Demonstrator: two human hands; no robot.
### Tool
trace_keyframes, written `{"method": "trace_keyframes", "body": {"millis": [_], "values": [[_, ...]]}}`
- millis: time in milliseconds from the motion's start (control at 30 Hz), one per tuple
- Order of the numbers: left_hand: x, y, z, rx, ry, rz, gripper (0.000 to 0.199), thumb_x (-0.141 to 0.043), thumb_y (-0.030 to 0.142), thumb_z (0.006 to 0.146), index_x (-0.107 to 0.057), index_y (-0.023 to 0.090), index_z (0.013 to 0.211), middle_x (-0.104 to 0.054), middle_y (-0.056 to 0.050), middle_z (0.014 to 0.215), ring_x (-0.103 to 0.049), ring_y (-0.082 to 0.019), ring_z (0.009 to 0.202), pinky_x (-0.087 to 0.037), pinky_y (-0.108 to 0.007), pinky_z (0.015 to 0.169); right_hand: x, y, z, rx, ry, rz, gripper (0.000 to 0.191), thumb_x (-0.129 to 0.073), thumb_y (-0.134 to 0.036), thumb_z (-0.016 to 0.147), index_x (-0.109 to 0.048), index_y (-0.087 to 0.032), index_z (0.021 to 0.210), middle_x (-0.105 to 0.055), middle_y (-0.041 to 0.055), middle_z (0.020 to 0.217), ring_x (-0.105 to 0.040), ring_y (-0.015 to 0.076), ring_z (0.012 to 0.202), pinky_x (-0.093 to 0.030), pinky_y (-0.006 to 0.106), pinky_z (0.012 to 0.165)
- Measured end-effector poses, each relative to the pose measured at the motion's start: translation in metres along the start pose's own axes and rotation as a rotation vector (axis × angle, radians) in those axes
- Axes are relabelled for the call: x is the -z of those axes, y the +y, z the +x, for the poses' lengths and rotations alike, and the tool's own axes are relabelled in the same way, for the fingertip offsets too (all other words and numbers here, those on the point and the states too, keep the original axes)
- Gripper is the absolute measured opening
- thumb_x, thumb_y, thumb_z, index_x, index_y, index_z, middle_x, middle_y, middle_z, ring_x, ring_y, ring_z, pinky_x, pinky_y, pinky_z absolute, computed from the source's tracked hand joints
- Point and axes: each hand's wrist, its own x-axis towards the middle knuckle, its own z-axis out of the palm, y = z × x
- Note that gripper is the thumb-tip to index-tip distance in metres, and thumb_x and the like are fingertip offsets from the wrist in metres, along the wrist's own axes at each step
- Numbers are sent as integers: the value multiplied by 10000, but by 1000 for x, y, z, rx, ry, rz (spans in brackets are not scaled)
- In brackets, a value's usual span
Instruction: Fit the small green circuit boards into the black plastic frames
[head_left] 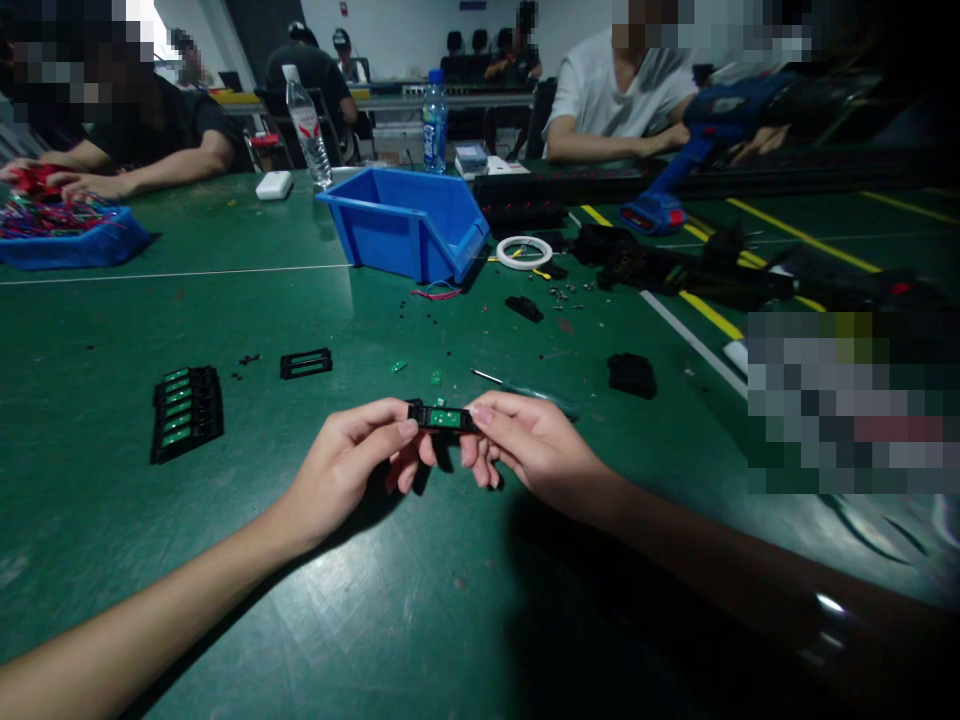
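Between both hands, a little above the green table, is a small black plastic frame with a green circuit board (447,418) in it. My left hand (360,447) pinches its left end between thumb and fingers. At the other end, my right hand (529,437) grips the frame the same way. Just beyond lie two small loose green boards (436,378) and a screwdriver (517,386), its handle partly behind my right hand. Left of my hands sits a row of black frames with green boards (187,408). An open black frame (306,363) lies nearer the middle.
A blue bin (397,230) stands mid-table, with a roll of white tape (524,253) and loose screws (566,293) beside it. A blue cordless drill (694,150) is at back right. Black parts (631,374) lie on the right. Co-workers sit across the table.
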Motion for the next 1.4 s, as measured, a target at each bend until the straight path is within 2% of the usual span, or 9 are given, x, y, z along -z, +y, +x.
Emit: {"method": "trace_keyframes", "body": {"millis": [167,367,733,1400], "values": [[-2,0,-1,-21,19,-20,206,-593,310,995,-654,140,896,-668,-34,811,-583,-114,617,-429,-259,583,-1,-2,0,-15,14,8,327,-567,-440,997,-622,-161,838,-673,30,716,-602,114,554,-438,241,512],[-3,-1,-1,-44,52,-68,143,-622,294,975,-645,154,991,-660,-25,815,-583,-114,604,-448,-246,566,-2,-4,-1,-14,24,-11,348,-576,-461,988,-628,-160,820,-661,29,689,-582,114,540,-433,250,518],[-3,0,-1,-28,64,-97,212,-593,338,996,-624,151,901,-631,-8,752,-575,-107,585,-430,-240,559,0,-1,0,-11,8,-16,329,-572,-449,999,-630,-169,836,-675,26,711,-600,114,552,-425,247,513],[-2,-2,0,-51,102,-37,231,-616,339,984,-586,165,835,-592,13,674,-551,-106,561,-431,-235,551,-3,-2,0,-14,59,28,305,-639,-456,956,-632,-171,849,-680,22,723,-605,114,550,-429,244,493]]}}
